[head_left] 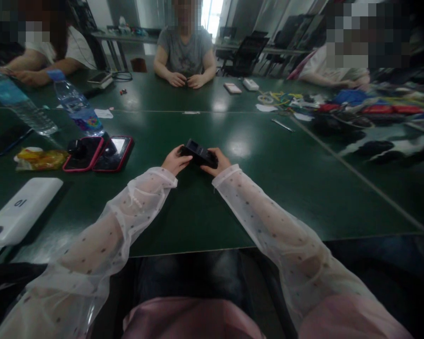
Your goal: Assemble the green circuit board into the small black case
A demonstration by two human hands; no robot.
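A small black boxy device (199,151) with a square recess in its upper face is held tilted low over the green table (183,207). My left hand (176,160) closes on its left end, the thumb lying along the near side. On the opposite end, my right hand (219,162) grips it with fingers on top and thumb below. I cannot tell what kind of device it is, and my fingers hide both its ends. Sheer dotted sleeves cover both forearms.
Left of my hands lie two red-edged phones (113,154), a yellow packet (40,159) and a white power bank (23,209). Two water bottles (78,106) stand behind them. Cables and tools (360,113) pile up at the right. Across the table sits a person (185,52), with others at both sides.
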